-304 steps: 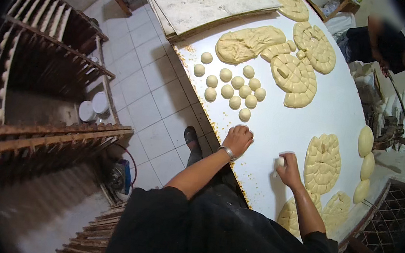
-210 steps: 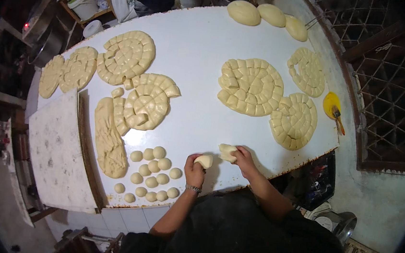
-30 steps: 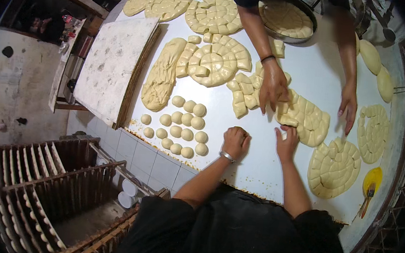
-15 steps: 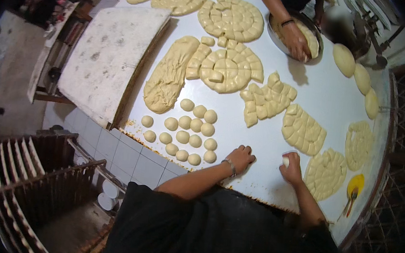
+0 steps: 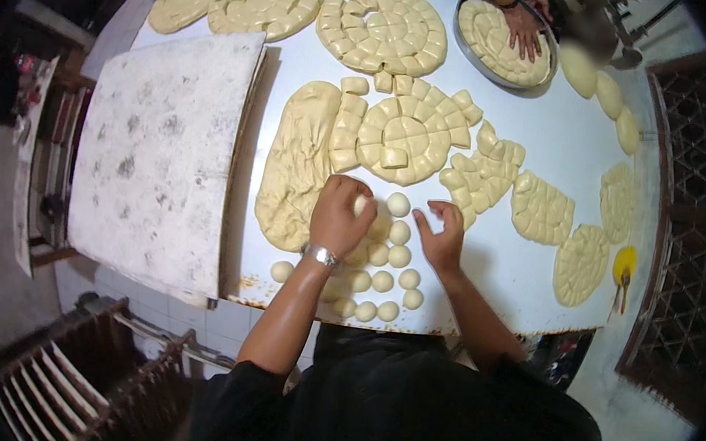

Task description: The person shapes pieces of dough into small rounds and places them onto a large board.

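Note:
Both my hands are over the dough balls on the white table (image 5: 483, 265). My left hand (image 5: 341, 218) curls its fingers and thumb around a pale dough ball (image 5: 360, 205), hiding much of it and some balls below. To the right of it, my right hand (image 5: 444, 238) is open, thumb and fingers apart, holding nothing. Between the hands lies another smooth dough ball (image 5: 398, 204). Several more balls (image 5: 382, 281) sit in uneven rows nearer my body. A long, rough dough slab (image 5: 297, 165) lies beside my left hand.
Beyond my hands lie scored dough rounds (image 5: 405, 137) and cut pieces (image 5: 483, 169). Another person's hand (image 5: 521, 29) presses dough in a round pan (image 5: 478, 62). Stacked floury boards (image 5: 162, 145) stand left. A yellow scraper (image 5: 624, 265) lies right; a slatted rack (image 5: 62, 380) stands lower left.
My view has shifted. Both hands have moved left and away from me, over the ball rows. The ball that was in my right hand is gone from it; a ball now lies between the hands.

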The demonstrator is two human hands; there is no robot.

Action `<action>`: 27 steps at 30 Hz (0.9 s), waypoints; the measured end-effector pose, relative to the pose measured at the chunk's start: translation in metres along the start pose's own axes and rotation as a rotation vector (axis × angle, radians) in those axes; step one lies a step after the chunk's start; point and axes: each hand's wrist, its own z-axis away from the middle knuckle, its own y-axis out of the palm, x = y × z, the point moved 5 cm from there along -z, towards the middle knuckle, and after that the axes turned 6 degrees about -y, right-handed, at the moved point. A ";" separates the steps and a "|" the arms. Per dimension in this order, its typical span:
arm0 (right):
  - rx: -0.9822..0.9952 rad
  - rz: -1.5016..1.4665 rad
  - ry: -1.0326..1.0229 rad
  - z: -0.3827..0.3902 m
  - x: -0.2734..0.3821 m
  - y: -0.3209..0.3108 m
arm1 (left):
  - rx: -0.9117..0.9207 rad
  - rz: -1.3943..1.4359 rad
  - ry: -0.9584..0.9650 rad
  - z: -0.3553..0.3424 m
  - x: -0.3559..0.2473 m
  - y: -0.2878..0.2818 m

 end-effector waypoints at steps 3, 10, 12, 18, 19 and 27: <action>0.096 0.068 -0.201 -0.069 0.051 0.018 | 0.301 -0.440 -0.117 -0.025 0.076 0.029; 0.386 0.095 -0.295 -0.094 0.037 0.038 | 0.093 -0.536 -0.148 -0.072 0.042 0.023; 0.220 -0.112 -0.150 -0.064 0.046 0.001 | 0.058 -0.620 -0.140 -0.089 0.061 0.020; -0.041 0.249 0.017 0.179 -0.094 -0.170 | -0.011 -0.495 -0.187 -0.072 0.050 0.020; 0.211 0.216 -0.020 0.208 -0.107 -0.178 | -0.112 -0.339 -0.121 -0.051 0.037 0.014; 0.092 0.247 0.118 0.164 -0.134 -0.158 | 0.163 -0.150 -0.143 0.180 -0.035 0.214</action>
